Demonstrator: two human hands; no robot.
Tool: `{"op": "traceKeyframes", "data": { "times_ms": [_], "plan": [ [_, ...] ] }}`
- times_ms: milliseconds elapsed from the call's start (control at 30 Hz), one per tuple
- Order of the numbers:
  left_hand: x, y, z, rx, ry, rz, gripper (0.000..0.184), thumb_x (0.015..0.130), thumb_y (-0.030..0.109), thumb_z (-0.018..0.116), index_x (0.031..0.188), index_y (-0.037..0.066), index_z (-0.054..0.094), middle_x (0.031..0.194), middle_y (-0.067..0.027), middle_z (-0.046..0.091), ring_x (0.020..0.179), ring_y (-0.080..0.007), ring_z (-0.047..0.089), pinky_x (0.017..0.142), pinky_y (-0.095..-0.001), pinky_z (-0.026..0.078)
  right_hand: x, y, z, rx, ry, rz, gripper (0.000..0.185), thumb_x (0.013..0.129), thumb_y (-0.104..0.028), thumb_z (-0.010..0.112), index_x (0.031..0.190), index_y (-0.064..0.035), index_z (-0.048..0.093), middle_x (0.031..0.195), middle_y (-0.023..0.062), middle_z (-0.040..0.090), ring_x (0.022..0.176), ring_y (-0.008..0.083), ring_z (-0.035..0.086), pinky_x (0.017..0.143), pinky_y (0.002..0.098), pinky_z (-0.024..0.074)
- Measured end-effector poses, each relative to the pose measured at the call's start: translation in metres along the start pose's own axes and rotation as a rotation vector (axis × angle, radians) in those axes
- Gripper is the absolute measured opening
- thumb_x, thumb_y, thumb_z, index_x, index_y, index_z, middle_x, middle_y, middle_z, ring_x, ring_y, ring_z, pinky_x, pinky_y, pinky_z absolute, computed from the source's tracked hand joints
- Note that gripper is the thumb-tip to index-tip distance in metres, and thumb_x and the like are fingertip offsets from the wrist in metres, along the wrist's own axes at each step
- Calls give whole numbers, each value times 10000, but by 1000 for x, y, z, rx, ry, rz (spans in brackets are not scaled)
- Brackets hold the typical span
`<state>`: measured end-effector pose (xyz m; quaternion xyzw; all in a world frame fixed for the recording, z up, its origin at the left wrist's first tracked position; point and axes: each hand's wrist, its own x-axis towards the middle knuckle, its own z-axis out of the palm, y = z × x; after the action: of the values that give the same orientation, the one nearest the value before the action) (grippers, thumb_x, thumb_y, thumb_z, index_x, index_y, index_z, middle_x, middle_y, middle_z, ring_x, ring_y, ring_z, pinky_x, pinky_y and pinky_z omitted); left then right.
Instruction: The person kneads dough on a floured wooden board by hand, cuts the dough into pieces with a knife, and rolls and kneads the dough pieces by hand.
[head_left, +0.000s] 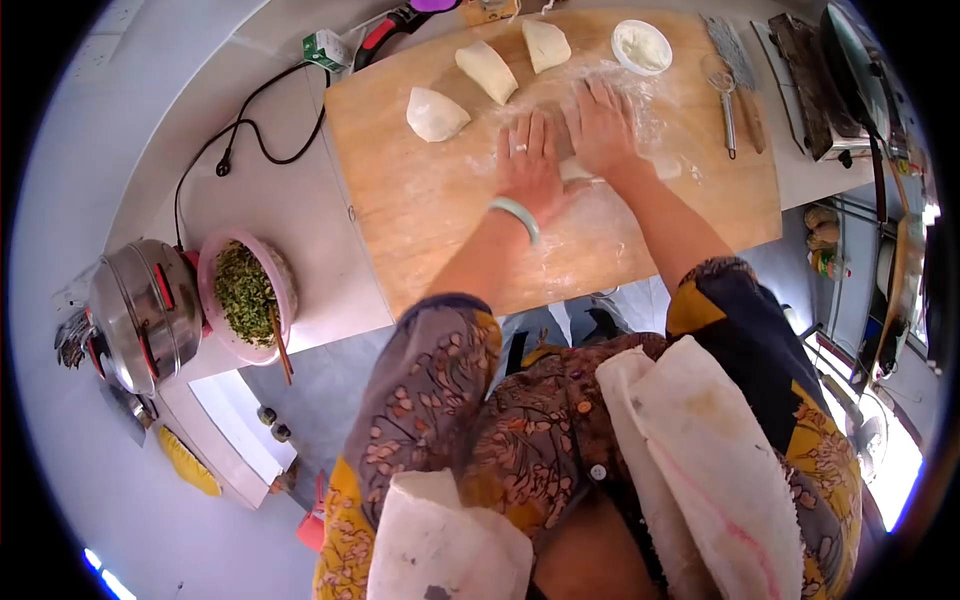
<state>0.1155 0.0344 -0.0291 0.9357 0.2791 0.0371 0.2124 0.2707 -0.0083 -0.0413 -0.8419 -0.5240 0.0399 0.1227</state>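
Both my hands lie palm down over the floured wooden board (400, 220). My left hand (532, 172), with a ring and a pale green bangle, has its fingers stretched out. Beside it, my right hand (604, 130) is also flat with fingers spread. A strip of pale dough (578, 170) shows between the two hands; the rest of it is hidden under them. Three cut dough pieces lie beyond: one at the left (436, 115), one in the middle (487, 72) and one farther back (546, 46). A white bowl of flour (641, 48) stands behind my right hand.
A pink bowl of chopped greens (209, 285) with chopsticks stands left of the board, beside a steel pot (150, 315). A black cable (243, 122) lies on the counter. At the board's right are a small strainer (727, 110) and a wood-handled tool (750, 118), near a stove (815, 95).
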Motion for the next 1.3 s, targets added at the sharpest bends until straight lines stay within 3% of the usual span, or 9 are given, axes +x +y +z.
{"op": "traceKeyframes", "data": {
  "times_ms": [167,300,400,633,767,933,1033,1200,1300],
  "plan": [
    [-37,6,6,114,-93,163,957,848,592,614,1511,-31,319,1603,-207,264,1505,-334,208,1196,-610,85,-56,-6,-10,17,-33,26,568,991,-386,487,1448,-51,442,1529,191,379,1438,352,322,1181,534,221],
    [-127,22,19,73,-188,198,950,840,588,610,1517,-12,323,1607,-215,256,1502,-349,221,1184,-639,77,-169,6,-30,-1,-199,-199,683,871,-366,666,1456,-86,451,1530,211,371,1439,383,303,1186,555,194],
    [-135,26,36,-21,-143,156,924,852,557,605,1528,2,306,1616,-215,236,1510,-359,198,1184,-641,62,-165,-2,-35,38,-240,-37,723,815,-330,720,1451,-102,462,1538,216,356,1443,396,294,1189,563,179],
    [-36,-17,-9,110,-13,124,938,879,557,592,1519,-46,267,1603,-219,248,1511,-368,156,1210,-567,67,-25,20,-17,-19,-17,-31,469,961,-371,539,1326,-77,547,1454,192,429,1378,360,385,1114,568,310],
    [7,-1,-35,-1,103,165,841,914,521,577,1484,-44,325,1558,-233,318,1468,-387,259,1202,-521,184,16,28,-36,75,-359,-6,421,954,-296,554,1283,-34,549,1431,220,470,1294,422,477,1070,527,382],
    [38,37,9,-137,65,92,745,943,522,540,1450,-6,401,1510,-203,406,1441,-342,323,1180,-518,224,-38,49,-25,47,18,-219,438,939,-299,573,1299,-52,547,1397,205,493,1302,405,463,1083,519,366],
    [-12,49,26,-73,51,131,775,915,556,554,1429,-10,431,1508,-183,416,1434,-338,327,1177,-536,208,-111,59,-20,92,77,-298,516,894,-272,630,1344,-43,524,1406,199,491,1315,383,458,1093,535,349],
    [-104,81,37,6,-52,14,767,911,535,588,1461,28,421,1561,-190,342,1473,-384,253,1190,-586,127,-205,49,-50,91,-134,-243,556,901,-279,633,1399,-66,506,1440,207,480,1400,363,399,1163,560,269],
    [-66,81,34,43,-10,-135,770,907,536,596,1452,21,422,1569,-200,322,1475,-394,241,1185,-601,122,-163,72,-14,106,112,-294,562,898,-309,641,1407,-101,519,1473,215,437,1409,370,379,1163,570,261]
  ]
}}
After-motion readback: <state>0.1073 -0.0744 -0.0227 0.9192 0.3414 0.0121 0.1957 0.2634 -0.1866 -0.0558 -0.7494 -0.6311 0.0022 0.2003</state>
